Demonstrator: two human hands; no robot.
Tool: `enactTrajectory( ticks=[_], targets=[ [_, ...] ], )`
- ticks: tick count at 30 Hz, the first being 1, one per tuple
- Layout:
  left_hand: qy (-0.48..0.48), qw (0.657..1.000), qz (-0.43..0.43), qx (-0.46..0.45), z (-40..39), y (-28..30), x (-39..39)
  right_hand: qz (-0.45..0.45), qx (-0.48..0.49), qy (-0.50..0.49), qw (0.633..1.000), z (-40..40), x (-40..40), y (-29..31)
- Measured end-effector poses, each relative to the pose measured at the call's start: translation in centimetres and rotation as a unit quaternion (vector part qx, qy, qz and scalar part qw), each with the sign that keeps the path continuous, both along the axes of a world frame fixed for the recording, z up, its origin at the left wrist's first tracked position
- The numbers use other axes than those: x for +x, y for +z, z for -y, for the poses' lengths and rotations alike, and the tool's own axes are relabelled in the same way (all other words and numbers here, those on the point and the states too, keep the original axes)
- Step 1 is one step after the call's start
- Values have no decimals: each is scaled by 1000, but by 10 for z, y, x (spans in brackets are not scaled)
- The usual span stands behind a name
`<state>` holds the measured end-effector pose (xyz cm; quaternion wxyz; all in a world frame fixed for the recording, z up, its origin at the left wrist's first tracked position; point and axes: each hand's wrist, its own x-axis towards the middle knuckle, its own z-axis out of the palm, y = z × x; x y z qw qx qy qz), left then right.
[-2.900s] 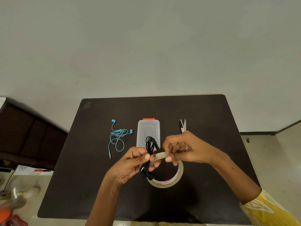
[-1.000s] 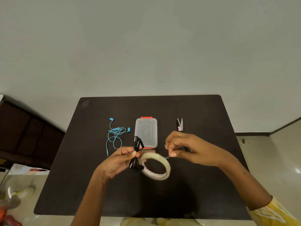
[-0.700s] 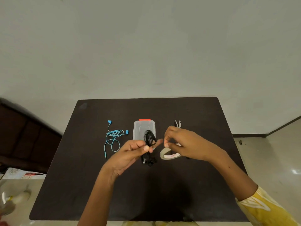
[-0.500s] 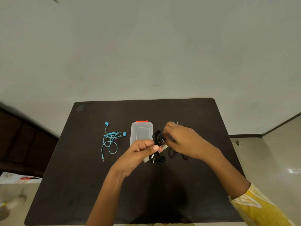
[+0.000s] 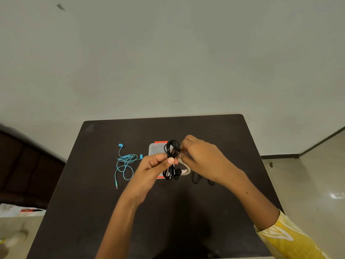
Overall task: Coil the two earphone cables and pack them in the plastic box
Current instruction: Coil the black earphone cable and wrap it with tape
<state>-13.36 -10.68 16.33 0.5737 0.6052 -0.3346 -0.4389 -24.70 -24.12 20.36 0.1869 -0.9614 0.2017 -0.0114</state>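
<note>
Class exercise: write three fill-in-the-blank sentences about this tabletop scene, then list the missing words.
1. The left hand grips a coiled ____ earphone cable.
2. The loose blue earphone cable lies on the dark ____.
3. The clear plastic box has ____ latches.

Missing words: black; table; orange

A dark brown rectangular desk carries everything. On it lie a tangled light-blue earphone cable and, just beside, a clear plastic box with orange clips.

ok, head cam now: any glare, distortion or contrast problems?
Head view: wide-angle bending at the table edges; a glare patch on the floor at right; the black earphone cable reads clearly against the clear plastic box but nearly vanishes over the dark tabletop; the blue earphones stand out well; bottom-left corner blurred.
</note>
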Motion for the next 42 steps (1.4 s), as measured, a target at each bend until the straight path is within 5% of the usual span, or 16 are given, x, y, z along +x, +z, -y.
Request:
enactTrajectory(
  ticks=[16,23,29,35,42],
  targets=[
    [-10,999,36,29,1,15,0,56,27,-41,997,-2,5,-4],
    [15,998,-63,2,1,22,8,223,215,-68,949,8,1,-23],
    [39,989,-144,-14,0,23,13,127,223,9,967,26,-6,-40],
    [32,982,-185,1,2,23,14,217,327,30,919,17,1,-63],
    [69,968,-240,17,2,26,18,177,306,27,935,17,2,-92]
  ],
)
